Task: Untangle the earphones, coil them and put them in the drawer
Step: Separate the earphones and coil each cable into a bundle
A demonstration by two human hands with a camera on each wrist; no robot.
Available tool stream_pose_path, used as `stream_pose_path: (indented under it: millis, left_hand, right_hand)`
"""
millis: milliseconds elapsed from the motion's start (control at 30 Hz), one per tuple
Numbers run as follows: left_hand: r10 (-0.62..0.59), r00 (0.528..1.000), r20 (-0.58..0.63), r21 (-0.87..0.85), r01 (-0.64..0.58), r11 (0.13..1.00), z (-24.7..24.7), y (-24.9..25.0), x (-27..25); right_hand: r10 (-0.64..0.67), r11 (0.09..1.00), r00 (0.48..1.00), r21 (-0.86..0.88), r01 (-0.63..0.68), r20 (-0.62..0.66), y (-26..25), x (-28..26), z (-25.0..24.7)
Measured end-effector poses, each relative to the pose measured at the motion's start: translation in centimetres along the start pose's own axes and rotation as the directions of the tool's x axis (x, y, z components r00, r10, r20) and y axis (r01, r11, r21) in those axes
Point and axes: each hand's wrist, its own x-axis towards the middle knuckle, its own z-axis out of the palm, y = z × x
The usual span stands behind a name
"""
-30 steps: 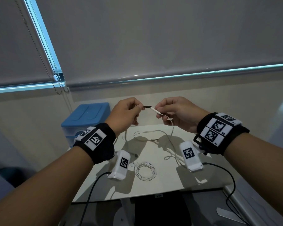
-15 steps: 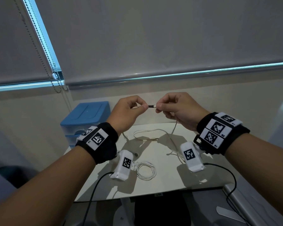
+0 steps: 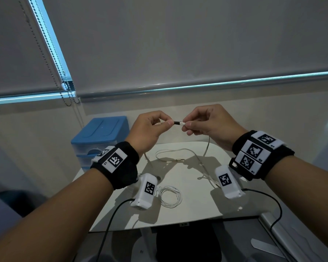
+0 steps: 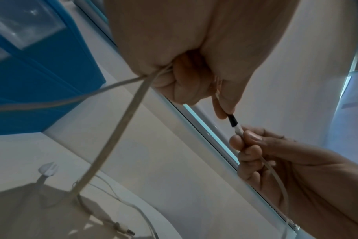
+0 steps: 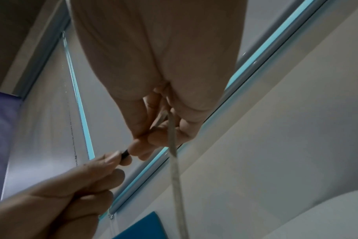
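Both hands up at twelve o'clock: left hand (image 3: 150,129) and right hand (image 3: 208,122) pinch the earphones' black-and-white joint (image 3: 179,123); "L5" on left wristband (image 3: 113,159).

Grey roller blinds (image 3: 178,44) covered the windows; thin strips of blue-white daylight (image 3: 216,84) showed at their lower edges. A bead chain (image 3: 51,59) hung at the left blind. Pale wall (image 3: 36,138) below. White surface (image 3: 178,214) with rounded corners, dim room overall.
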Motion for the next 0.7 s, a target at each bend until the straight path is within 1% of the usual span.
stream_pose_path:
  millis: [133,333,400,433,500,567,633,700]
  left_hand:
    - [0.008,1.000,-0.009,-0.012,-0.008,1.000,0.1,-0.1,0.0]
    - [-0.029,0.999,-0.017,-0.047,0.028,0.999,-0.1,-0.2,0.1]
    - [-0.012,1.000,-0.002,-0.019,0.012,1.000,0.0,0.0,0.0]
    - [0.000,1.000,0.007,-0.004,0.000,1.000,0.1,0.1,0.0]
    - [0.013,1.000,0.014,0.017,-0.014,1.000,0.4,0.5,0.0]
    - [0.006,1.000,0.017,0.027,-0.007,1.000,0.7,0.8,0.1]
    - [-0.016,0.999,0.028,0.043,0.015,0.999,0.5,1.1,0.3]
    - [-0.036,0.998,0.045,0.059,0.033,0.998,-0.2,1.6,0.4]
  right_hand:
    - [-0.013,1.000,1.000,0.002,0.013,-0.003,0.0,0.0,-0.1]
    - [-0.022,1.000,1.000,-0.006,0.022,-0.003,-0.1,0.3,0.3]
    - [-0.027,0.997,1.000,-0.077,0.028,0.008,-0.4,0.3,0.5]
    - [-0.037,0.989,0.999,-0.144,0.040,0.020,-0.6,0.4,0.7]
    - [-0.066,0.945,0.996,-0.317,0.082,0.060,-1.0,0.5,1.3]
    - [-0.100,0.886,0.992,-0.446,0.125,0.079,-1.4,0.6,1.7]
    - [-0.139,0.852,0.989,-0.504,0.141,0.041,-1.6,0.9,1.5]
    - [-0.166,0.844,0.986,-0.520,0.131,-0.021,-1.7,1.3,0.7]
